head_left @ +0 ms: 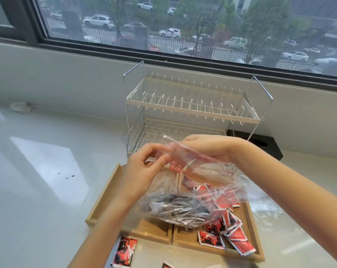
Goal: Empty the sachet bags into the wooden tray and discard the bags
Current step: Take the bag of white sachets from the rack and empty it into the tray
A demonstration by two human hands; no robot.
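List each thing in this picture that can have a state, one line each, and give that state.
Clear plastic bag: held up over the tray, dark sachets inside.
Left hand: fingers pinch the bag's top.
Right hand: grips the bag's top.
Wooden tray: right compartment holds red sachets.
Red sachet: lying outside the tray, near side.
Dish rack: both tiers bare.
Window: shut.
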